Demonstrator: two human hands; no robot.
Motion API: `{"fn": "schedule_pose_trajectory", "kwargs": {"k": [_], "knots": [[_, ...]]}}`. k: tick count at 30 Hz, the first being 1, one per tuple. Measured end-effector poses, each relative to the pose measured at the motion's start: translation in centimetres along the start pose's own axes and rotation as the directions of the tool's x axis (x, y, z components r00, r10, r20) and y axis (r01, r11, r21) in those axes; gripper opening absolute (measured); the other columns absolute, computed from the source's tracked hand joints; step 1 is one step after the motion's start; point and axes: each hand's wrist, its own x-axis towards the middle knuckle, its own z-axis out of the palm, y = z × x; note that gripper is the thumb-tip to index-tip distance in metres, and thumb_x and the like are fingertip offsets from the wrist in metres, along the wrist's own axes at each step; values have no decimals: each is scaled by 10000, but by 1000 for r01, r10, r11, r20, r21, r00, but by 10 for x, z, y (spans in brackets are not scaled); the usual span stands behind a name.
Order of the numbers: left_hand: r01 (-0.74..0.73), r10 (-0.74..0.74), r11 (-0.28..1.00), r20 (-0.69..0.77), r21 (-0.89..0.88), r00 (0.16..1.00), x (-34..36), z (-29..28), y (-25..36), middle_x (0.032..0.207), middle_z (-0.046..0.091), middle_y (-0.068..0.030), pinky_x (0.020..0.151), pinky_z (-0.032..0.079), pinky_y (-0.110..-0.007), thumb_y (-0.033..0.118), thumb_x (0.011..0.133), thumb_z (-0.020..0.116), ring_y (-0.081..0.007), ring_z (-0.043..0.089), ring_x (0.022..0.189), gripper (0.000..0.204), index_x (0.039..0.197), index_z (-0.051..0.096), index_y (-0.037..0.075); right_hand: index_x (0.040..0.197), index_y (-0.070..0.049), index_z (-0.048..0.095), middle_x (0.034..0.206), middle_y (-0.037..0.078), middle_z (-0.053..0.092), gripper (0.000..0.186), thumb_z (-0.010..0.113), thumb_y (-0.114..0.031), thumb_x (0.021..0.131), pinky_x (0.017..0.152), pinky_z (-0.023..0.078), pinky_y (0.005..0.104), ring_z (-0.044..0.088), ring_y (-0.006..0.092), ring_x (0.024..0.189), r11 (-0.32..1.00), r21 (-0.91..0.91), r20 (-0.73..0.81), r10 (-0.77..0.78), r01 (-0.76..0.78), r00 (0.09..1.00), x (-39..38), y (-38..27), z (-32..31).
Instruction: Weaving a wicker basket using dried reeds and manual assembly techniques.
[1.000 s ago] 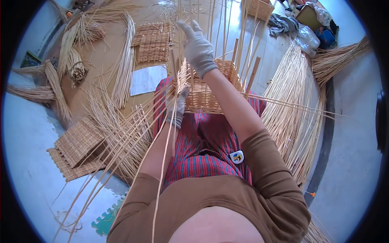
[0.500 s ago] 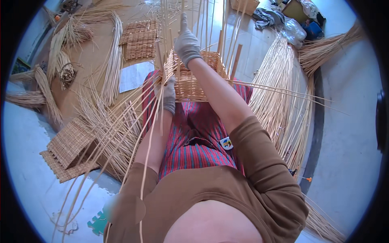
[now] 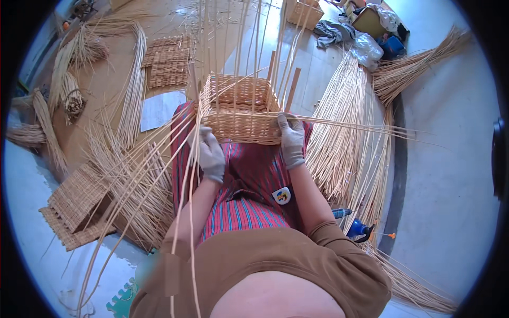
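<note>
A small rectangular wicker basket (image 3: pixel 244 129) rests across my lap, its woven front wall toward me and its inside partly showing. Tall thin stakes (image 3: pixel 258 40) rise from its rim, along with flat wooden sticks (image 3: pixel 293 90) at the corners. My gloved left hand (image 3: pixel 210 157) is closed at the near left corner, where long loose weaving strands (image 3: pixel 132 191) fan out toward me; some fingertips are hidden. At the near right corner, my gloved right hand (image 3: pixel 291 140) grips the basket's edge, beside strands (image 3: pixel 360 124) that stick out to the right.
Bundles of pale reeds lie left (image 3: pixel 140 180) and right (image 3: pixel 342 132). Woven panels sit at far left (image 3: pixel 167 61) and near left (image 3: pixel 79 196). A white sheet (image 3: pixel 161 110) lies beside my knee. Another basket (image 3: pixel 305 13) and plastic bags (image 3: pixel 366 50) are farther off. A blue bottle (image 3: pixel 359 229) stands near my right elbow.
My right hand has come down from the stakes at the far side to the basket's near right corner. The basket's front wall and inside show more now. My left hand remains at the left corner.
</note>
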Motion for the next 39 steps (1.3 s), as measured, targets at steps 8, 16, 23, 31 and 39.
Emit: {"fn": "schedule_pose_trajectory", "kwargs": {"k": [8, 16, 23, 31, 39], "knots": [[-36, -300, 855, 550, 517, 780, 65, 50, 30, 797, 659, -201, 704, 493, -485, 486, 970, 598, -396, 660, 791, 453, 888, 636, 42, 1336, -102, 555, 1181, 164, 664, 390, 559, -19, 955, 813, 564, 337, 705, 214, 946, 663, -372, 148, -648, 650, 747, 28, -27, 64], [-60, -188, 871, 445, 487, 876, 57, 52, 46, 876, 704, -125, 711, 511, -455, 468, 900, 709, -334, 680, 812, 400, 1012, 660, 88, 1473, -108, 366, 786, 73, 630, 536, 516, 22, 976, 680, 530, 313, 647, 173, 724, 903, 156, 81, -415, 399, 906, 40, -42, 5], [-623, 90, 609, 738, 491, 669, 0, 78, 72, 1264, 551, -90, 774, 569, -440, 146, 882, 670, -321, 663, 846, 753, 1545, 363, 327, 1318, -17, 562, 1265, 193, 627, 431, 686, -84, 910, 991, 486, 421, 615, 339, 1172, 512, -541, 246, -663, 668, 707, 52, -74, 6], [-735, 126, 372, 754, 567, 645, 1, 90, 64, 1149, 560, -90, 691, 505, -391, 132, 891, 609, -238, 644, 758, 620, 1461, 478, 339, 1489, -121, 463, 1187, 194, 685, 593, 641, -225, 933, 1040, 436, 473, 657, 370, 1083, 158, -854, 324, -583, 495, 745, 33, -75, -13], [-60, -1, 880, 128, 472, 992, 42, -34, -14, 1103, 724, -105, 775, 540, -404, 429, 993, 636, -232, 670, 910, 523, 1288, 639, -3, 1206, -78, 656, 1062, 133, 711, 279, 581, -14, 945, 842, 554, 398, 690, 314, 950, 643, -631, 192, -411, 433, 891, -7, -54, 21]]}}
